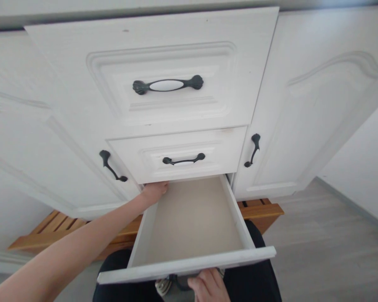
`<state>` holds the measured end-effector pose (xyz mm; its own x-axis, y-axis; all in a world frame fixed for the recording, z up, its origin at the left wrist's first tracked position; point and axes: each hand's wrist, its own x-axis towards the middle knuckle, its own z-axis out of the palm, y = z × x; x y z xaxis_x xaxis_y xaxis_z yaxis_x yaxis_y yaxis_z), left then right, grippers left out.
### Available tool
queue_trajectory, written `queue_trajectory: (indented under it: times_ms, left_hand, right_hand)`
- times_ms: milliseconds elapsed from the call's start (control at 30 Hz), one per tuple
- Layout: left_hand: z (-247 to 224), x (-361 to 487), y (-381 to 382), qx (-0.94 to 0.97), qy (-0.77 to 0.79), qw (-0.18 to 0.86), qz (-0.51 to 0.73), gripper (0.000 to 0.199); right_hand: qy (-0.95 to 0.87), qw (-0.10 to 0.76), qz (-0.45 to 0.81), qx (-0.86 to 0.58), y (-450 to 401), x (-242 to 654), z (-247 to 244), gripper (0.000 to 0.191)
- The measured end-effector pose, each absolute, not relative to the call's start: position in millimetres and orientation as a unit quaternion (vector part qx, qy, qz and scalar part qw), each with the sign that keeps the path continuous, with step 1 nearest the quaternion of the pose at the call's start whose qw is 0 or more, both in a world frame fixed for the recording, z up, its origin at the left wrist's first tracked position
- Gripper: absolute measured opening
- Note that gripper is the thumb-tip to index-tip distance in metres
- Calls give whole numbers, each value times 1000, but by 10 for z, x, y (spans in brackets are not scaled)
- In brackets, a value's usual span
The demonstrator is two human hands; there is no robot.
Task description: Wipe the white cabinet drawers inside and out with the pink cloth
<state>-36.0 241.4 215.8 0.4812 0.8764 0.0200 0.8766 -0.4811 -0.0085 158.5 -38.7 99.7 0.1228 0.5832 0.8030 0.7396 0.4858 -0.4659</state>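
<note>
A white drawer (195, 218), the lowest in view, is pulled out, with its pale inside showing. My left hand (156, 192) reaches across its left side wall to the back left corner. Most of that hand's fingers are hidden beneath the closed drawer above, so their grip does not show. At the front, my right hand (208, 286) is closed with its fingers curled round the dark drawer handle (178, 283), which is partly covered by them.
Two closed drawers with dark handles, a lower one (184, 159) and an upper one (167, 85), sit above. Cabinet doors flank them, with a left handle (111, 166) and a right handle (253, 150). Behind the drawer is a slatted wooden bench (261, 209); my dark-clothed legs are below.
</note>
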Motion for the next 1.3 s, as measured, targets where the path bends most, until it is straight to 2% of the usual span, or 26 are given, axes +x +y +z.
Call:
queue_trajectory:
  times_ms: [167,333,400,500,567,633,700,800,933,1100,1300]
  left_hand:
    - [2330,-300,2119,-875,-475,52,80,32]
    - [2479,-205,1606,-874,-461,49,145,32]
    - [2531,-186,1358,-879,-435,-4,194,28]
    - [2636,-189,1071,-877,-373,-146,265,27]
    - [2713,-183,1006,-870,-358,-191,281,24]
    - [2769,-145,1070,-873,-361,-177,277,20]
    - [2786,-74,1254,-884,-381,-119,242,20]
    - [2739,32,1667,-882,-439,-9,170,32]
    - [2571,65,2143,-881,-448,48,144,48]
    - [2273,106,2341,-843,-511,51,160,37]
    - [2154,110,2390,-821,-543,-31,174,41]
  right_hand:
    - [-671,561,-54,-481,-384,1595,922,42]
    - [-675,559,-59,-478,-372,1628,988,43]
    - [-676,560,-68,-473,-365,1642,1054,45]
    - [-684,552,-78,-470,-356,1653,1166,47]
    - [-680,552,-77,-477,-351,1652,1220,47]
    - [-671,558,-77,-482,-350,1648,1245,48]
    - [-672,560,-72,-480,-354,1643,1241,48]
    - [-686,546,-60,-477,-363,1630,1192,48]
    - [-664,561,-77,-488,-364,1577,1081,45]
    - [-646,566,-99,-503,-353,1539,1033,40]
    - [-649,563,-84,-505,-370,1569,1065,39]
